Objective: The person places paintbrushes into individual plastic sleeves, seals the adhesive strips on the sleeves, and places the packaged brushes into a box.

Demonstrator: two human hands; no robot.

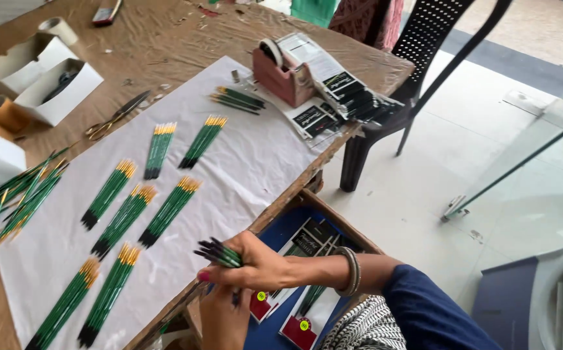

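Nine bundles of green paintbrushes [165, 212] are laid out on the white sheet [242, 162] covering the bench [165, 39]. A further bundle [218, 253] is clamped in the right hand [255, 266] at the near edge, the left hand [224, 319] closed just beneath it. Loose brushes [9, 201] are left at the left edge.

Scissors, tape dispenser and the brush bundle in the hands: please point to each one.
scissors [118, 115], head view, near the pivot
tape dispenser [281, 76], head view, pink body
brush bundle [220, 254], head view, dark tips

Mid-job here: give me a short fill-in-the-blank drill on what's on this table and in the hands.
1. The right hand grips a bundle of brushes with ____ handles.
2. The brush bundles lie on a ____ sheet.
3. The scissors lie on the ____ table.
4. The tape dispenser is ____ in colour.

Missing words: green; white; brown; pink
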